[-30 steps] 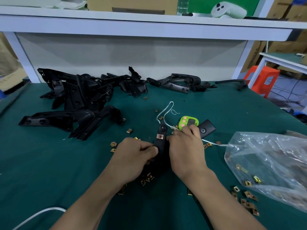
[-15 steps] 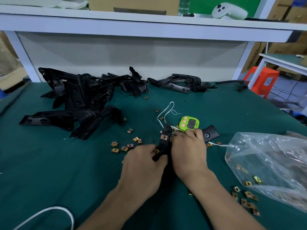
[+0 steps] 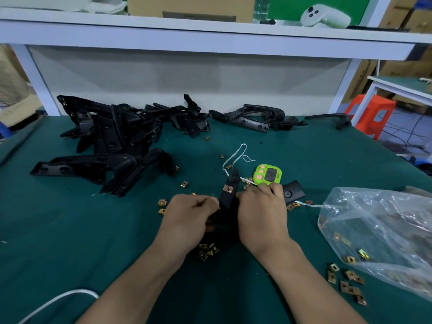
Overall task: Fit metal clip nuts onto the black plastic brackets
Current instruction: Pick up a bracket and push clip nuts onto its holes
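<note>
Now my left hand (image 3: 191, 218), drawn back leftward, pinches the near edge of the black plastic bracket (image 3: 228, 202) gripped upright by my right hand (image 3: 261, 213), one brass-coloured metal clip nut (image 3: 228, 188) sitting near its tip, so another fitting probably follows.

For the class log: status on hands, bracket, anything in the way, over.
Left hand and right hand both grip the bracket. One clip nut seated near its tip. Timer, loose nuts close by.
</note>
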Tool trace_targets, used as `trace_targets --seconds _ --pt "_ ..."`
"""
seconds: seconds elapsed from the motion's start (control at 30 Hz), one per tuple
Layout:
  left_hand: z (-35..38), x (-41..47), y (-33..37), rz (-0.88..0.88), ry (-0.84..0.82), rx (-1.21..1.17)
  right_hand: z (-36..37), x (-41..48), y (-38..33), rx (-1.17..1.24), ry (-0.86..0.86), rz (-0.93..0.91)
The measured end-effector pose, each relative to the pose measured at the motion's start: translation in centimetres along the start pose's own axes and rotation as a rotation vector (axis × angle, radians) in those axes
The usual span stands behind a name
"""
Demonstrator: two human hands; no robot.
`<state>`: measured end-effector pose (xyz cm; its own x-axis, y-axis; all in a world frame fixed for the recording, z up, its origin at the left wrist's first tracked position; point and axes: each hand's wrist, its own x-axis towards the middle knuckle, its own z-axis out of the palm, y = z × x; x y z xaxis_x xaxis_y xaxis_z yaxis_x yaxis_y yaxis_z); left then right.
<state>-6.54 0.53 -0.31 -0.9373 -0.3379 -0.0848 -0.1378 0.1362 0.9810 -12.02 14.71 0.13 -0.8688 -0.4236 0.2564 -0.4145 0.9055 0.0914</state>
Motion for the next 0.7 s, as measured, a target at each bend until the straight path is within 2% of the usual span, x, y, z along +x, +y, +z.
trace_targets --seconds 0.3,0.43,0.7 --pt "1.5 -0.5 0.0 -0.128 0.177 -0.372 0.2 0.0 0.0 -0.022 -0.012 -0.02" --pt "1.5 -0.9 0.4 -0.098 0.092 -0.348 0.4 0.0 0.3 0.0 0.006 -0.016" --pt "1.3 -0.7 0.1 -0.081 0.101 -0.27 0.4 0.0 0.5 0.037 0.021 -0.011"
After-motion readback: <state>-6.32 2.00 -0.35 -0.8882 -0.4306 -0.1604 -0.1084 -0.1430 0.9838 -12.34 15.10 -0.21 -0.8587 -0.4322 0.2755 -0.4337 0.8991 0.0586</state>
